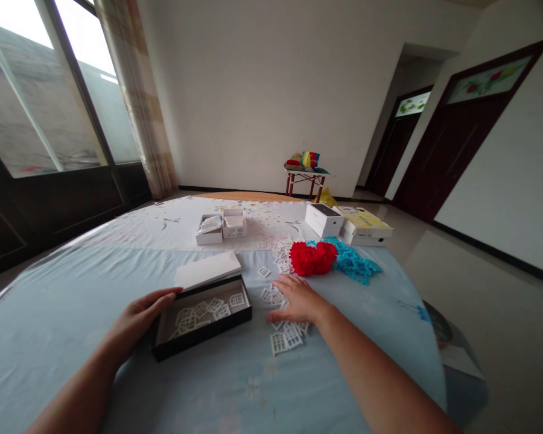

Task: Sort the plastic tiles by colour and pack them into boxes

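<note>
My left hand (138, 316) grips the left end of a shallow black box (208, 328), its fingertips at the back left corner. Inside the box lie several small white window-shaped plastic pieces (221, 311). My right hand (298, 299) is spread palm down over a loose pile of the same white lattice pieces (279, 343), just right of the box. Its thumb and fingers are apart, and some pieces under the palm are hidden. One single window piece (264, 272) lies beyond the right fingertips. Behind the box rests a flat white lid (210, 269).
Past my right hand are a red plastic heap (312, 258) and blue plastic pieces (355, 262). Two small white boxes (209, 237) stand farther back. A white phone box (323, 221) and a yellow-topped box (366, 226) are at the back right of the cloth-covered round table (235, 392).
</note>
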